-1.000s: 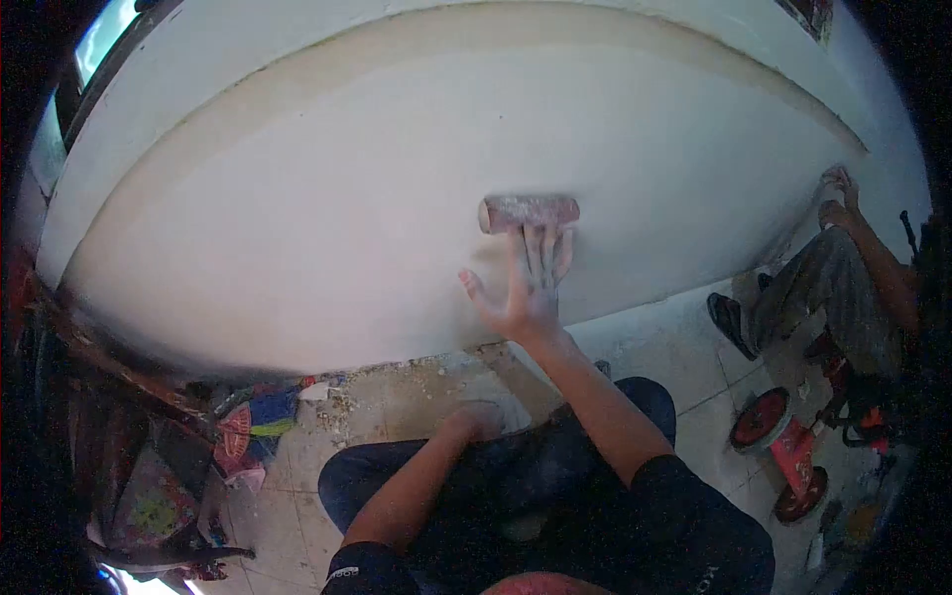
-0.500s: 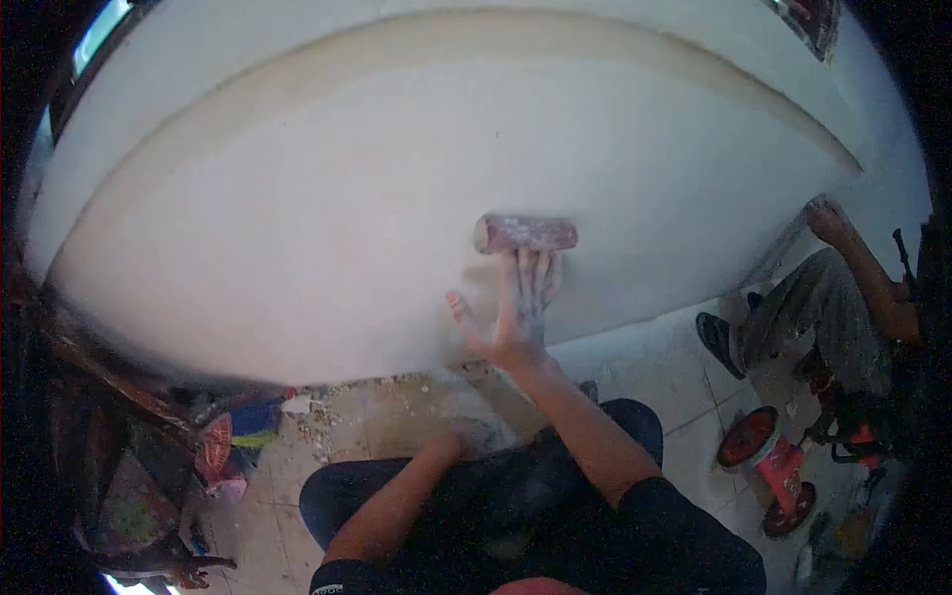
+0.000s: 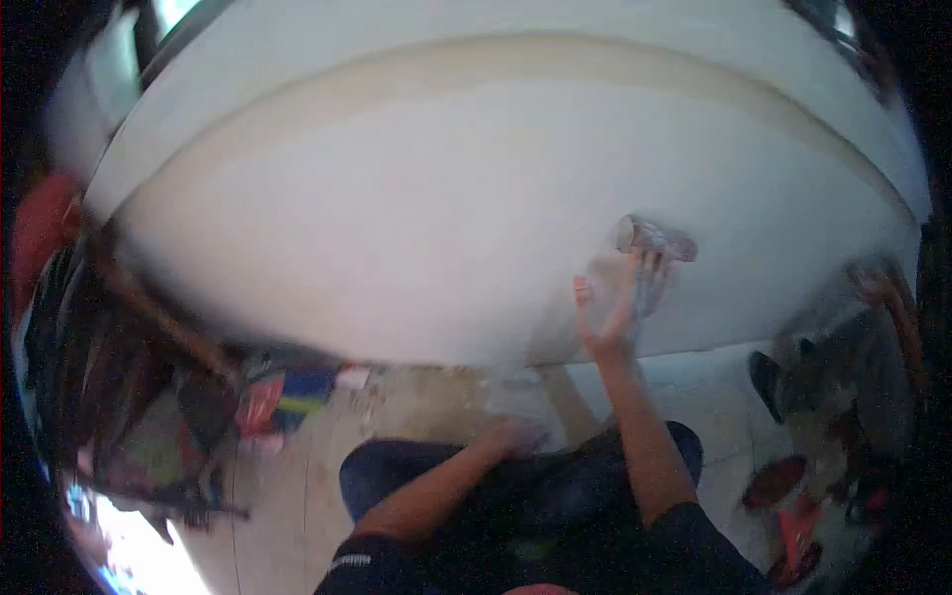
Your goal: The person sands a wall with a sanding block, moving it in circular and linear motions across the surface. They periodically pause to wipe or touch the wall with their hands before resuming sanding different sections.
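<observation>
My right hand [image 3: 625, 302] lies against a large, pale curved panel [image 3: 397, 218]. Its fingers press a dusty, reddish-brown cylinder [image 3: 656, 239] to the panel's surface, with the thumb spread out to the left. White dust coats the fingers. Lower down, my left hand [image 3: 516, 436] rests near my knee, blurred and partly lost against a pale patch; its fingers cannot be made out.
Another person [image 3: 99, 327] is at the left edge. At the right, a co-worker's hand [image 3: 873, 283] is near the panel. A red spool-shaped object [image 3: 796, 526] stands on the tiled floor [image 3: 268, 516]. Colourful packets [image 3: 288, 402] lie at the left.
My right hand and the cylinder have moved right along the panel, and the cylinder now tilts slightly. The view has shifted, and more of the person at the left shows.
</observation>
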Action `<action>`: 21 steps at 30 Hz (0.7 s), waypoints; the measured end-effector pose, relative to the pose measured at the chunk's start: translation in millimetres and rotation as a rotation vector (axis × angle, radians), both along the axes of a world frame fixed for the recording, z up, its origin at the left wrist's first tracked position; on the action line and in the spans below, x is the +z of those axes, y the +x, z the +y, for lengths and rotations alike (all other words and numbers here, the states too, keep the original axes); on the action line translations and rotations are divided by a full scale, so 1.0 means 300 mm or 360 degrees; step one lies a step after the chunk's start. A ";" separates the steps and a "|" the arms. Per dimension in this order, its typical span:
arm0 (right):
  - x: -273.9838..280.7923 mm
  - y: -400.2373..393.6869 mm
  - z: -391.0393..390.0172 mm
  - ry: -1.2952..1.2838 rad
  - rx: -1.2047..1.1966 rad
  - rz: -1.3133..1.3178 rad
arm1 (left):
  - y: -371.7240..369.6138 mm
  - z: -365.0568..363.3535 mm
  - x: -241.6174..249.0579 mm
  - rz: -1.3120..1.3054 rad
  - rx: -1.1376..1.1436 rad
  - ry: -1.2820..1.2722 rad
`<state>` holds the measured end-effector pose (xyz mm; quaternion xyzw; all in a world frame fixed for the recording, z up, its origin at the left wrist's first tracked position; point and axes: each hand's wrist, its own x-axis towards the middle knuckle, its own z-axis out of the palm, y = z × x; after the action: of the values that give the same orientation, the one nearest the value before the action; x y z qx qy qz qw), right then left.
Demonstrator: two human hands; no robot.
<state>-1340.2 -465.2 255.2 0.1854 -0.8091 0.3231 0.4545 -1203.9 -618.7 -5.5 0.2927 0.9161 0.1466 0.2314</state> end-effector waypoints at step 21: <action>0.017 -0.043 0.014 0.0251 -0.0174 0.0089 | -0.061 0.069 0.028 -0.0247 -0.0043 -0.0197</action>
<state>-1353.2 -461.1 260.5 0.1853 -0.8280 0.2278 0.4777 -1222.1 -597.9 2.9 0.2780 0.8987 0.1089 0.3212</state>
